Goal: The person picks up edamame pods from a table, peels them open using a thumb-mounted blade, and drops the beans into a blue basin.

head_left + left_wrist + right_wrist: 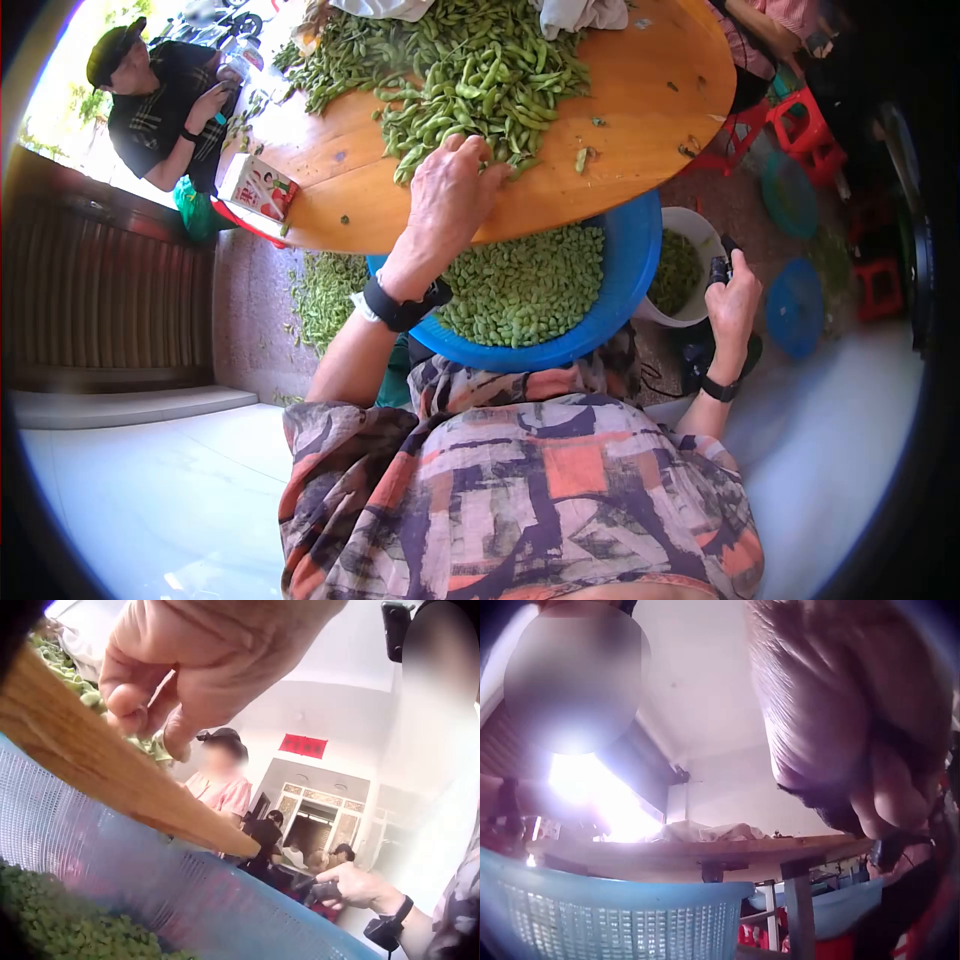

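Observation:
Green soybean pods [470,75] lie heaped on a round wooden table [650,110]. My left hand [450,195] reaches over the table's near edge to the heap, its bent fingers and thumb on pods [154,747] at the border. Below the edge, a blue plastic basket [640,270] holds a layer of shelled green beans [525,285]. Off to the right, my right hand [733,300] grips a small black tool [719,268] whose kind is unclear. That hand is beside a white bucket [712,235] with green pods or husks [678,270] inside.
A red and white carton [258,188] stands at the table's left edge, near a seated person in black [160,110]. White cloth [580,15] lies on the heap's far side. Green scraps [330,300] cover floor at left; red stools [800,120] stand at right.

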`<action>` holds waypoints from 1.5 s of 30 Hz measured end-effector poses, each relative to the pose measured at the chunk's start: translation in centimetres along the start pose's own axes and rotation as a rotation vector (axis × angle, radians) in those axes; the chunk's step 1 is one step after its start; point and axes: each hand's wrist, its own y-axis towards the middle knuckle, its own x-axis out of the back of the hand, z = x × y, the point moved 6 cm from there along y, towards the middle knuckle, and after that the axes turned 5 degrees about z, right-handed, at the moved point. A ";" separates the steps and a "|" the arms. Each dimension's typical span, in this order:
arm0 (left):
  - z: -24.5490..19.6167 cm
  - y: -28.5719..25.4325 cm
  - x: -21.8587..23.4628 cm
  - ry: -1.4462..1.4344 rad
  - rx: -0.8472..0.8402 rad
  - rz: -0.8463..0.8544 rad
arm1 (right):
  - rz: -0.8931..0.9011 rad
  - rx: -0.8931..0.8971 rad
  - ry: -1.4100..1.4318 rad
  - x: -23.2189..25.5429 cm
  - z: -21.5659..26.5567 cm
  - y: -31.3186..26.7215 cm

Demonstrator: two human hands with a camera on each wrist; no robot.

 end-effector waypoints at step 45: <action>-3.6 -8.2 -2.8 -0.708 0.117 -0.013 | 0.811 0.016 1.627 -10.1 15.4 -2.2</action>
